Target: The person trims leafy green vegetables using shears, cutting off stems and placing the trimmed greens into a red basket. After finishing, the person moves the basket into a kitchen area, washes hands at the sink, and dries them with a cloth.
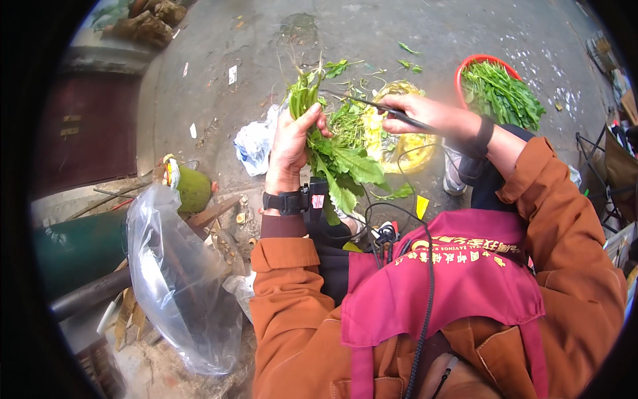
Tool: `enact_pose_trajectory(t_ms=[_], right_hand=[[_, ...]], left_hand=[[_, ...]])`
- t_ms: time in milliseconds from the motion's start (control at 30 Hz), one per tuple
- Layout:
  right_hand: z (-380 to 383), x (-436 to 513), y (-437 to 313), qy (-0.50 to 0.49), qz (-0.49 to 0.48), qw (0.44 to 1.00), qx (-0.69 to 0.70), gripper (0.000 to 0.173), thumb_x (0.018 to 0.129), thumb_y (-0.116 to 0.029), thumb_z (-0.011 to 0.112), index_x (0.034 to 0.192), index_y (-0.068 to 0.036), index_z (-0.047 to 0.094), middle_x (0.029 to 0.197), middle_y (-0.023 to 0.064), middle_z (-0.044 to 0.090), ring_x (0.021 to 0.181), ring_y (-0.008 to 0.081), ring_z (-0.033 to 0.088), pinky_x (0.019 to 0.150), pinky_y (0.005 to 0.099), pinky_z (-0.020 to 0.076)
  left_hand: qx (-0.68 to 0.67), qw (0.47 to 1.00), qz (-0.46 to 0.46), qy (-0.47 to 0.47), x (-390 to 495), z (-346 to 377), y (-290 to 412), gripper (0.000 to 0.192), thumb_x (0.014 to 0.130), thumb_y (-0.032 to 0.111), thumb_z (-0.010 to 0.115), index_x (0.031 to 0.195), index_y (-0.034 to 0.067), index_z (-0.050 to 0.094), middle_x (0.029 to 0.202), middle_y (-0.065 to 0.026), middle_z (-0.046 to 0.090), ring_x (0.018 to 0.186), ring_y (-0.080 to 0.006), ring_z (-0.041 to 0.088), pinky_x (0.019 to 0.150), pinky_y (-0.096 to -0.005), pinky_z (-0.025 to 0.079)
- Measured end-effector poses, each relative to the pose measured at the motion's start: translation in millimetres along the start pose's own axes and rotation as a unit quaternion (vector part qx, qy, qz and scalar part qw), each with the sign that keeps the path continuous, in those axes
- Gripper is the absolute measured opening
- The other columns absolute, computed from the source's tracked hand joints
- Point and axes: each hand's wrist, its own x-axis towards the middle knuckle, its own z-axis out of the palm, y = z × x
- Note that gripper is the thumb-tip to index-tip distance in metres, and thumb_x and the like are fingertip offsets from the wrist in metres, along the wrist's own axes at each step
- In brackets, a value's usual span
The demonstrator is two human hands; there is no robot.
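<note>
My left hand (pixel 299 134) grips a bunch of leafy greens (pixel 356 164) by the stems, with the thin root ends pointing up and away and the leaves hanging towards me. My right hand (pixel 413 114) holds a dark, slender metal tool (pixel 366 101), perhaps scissors or a knife, whose tip points at the stems; its exact kind is hard to tell. Under and beyond the hands, a yellow plastic bag (pixel 423 157) lies spread on the ground with trimmed stems and leaves (pixel 346 117) beside it. A red basin (pixel 461 75) heaped with greens (pixel 503 95) stands at the right.
A white and blue plastic bag (pixel 254 144) lies left of the greens. Nearer on the left are a large clear plastic bag (pixel 174 279), a green cylinder (pixel 79 249) and scraps of wood. A black cord (pixel 429 279) hangs over my magenta apron (pixel 448 284). A folding frame (pixel 598 174) stands far right.
</note>
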Motion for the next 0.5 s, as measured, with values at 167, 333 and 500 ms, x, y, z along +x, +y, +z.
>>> enact_pose_trajectory(t_ms=[167, 333, 500], right_hand=[[6.5, 12.1, -1.1, -0.018, -0.040, 0.999, 0.021, 0.069, 0.081, -0.061, 0.054, 0.113, 0.000, 0.051, 0.089, 0.0150, 0.058, 0.085, 0.0266, 0.056, 0.072, 0.0372, 0.0446], [3.6, 16.9, -3.3, -0.041, -0.041, 0.998, 0.003, 0.067, 0.083, -0.060, 0.052, 0.111, 0.001, 0.053, 0.093, 0.0178, 0.060, 0.088, 0.0285, 0.058, 0.076, 0.0386, 0.0454], [12.3, 21.2, -11.9, -0.037, -0.041, 0.998, 0.014, 0.060, 0.086, -0.055, 0.051, 0.107, 0.002, 0.056, 0.089, 0.0186, 0.061, 0.084, 0.0276, 0.058, 0.073, 0.0381, 0.0451]], left_hand=[[0.042, 0.995, -0.033, -0.088, -2.0, 10.3, -5.8, 0.013, 0.087, 0.017, 0.060, 0.085, 0.005, 0.055, 0.066, -0.0008, 0.053, 0.057, -0.0107, 0.051, 0.054, -0.0245, 0.045], [0.037, 0.992, -0.060, -0.105, -3.7, 8.5, -10.1, 0.012, 0.086, 0.016, 0.060, 0.084, 0.006, 0.055, 0.065, 0.0003, 0.053, 0.056, -0.0095, 0.050, 0.054, -0.0236, 0.043], [0.052, 0.988, -0.062, -0.128, -3.7, -1.2, -16.7, 0.010, 0.086, 0.015, 0.059, 0.084, 0.007, 0.054, 0.065, 0.0007, 0.052, 0.055, -0.0092, 0.049, 0.053, -0.0231, 0.041]])
